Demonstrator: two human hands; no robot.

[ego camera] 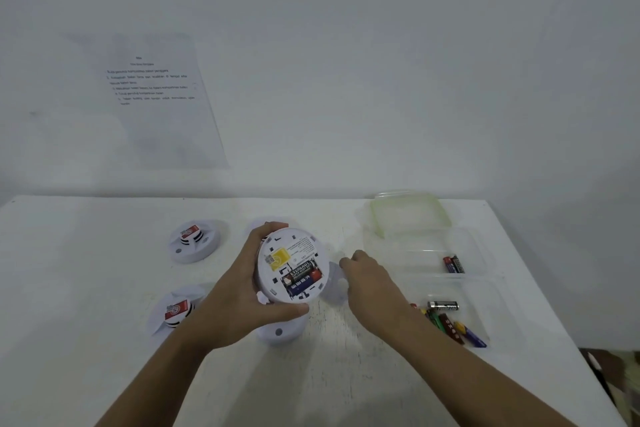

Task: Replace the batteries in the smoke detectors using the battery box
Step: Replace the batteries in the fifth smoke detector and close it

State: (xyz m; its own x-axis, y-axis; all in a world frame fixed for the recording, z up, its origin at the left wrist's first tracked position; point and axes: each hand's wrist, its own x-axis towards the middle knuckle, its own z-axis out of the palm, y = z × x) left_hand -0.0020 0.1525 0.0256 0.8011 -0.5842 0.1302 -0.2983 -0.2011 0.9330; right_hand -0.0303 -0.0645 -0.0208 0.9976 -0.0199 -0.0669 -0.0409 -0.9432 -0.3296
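My left hand [242,298] grips a round white smoke detector [292,265] tilted up above the table, its back facing me. Two batteries [303,279] lie in its uncovered compartment beside a yellow label. My right hand [370,282] hovers just right of it with loosely curled fingers, over a round white cover plate [334,284] on the table; whether it touches the plate I cannot tell. The clear plastic battery box [485,274] stands at the right, with two batteries [454,264] in its far compartment and several mixed batteries [450,321] in the near one.
Two more smoke detectors lie at the left, one farther back [194,241] and one nearer [176,314]. Another white detector part [280,333] sits under my left hand. The box's green-rimmed lid [408,215] rests at the back right. A printed sheet [156,97] hangs on the wall.
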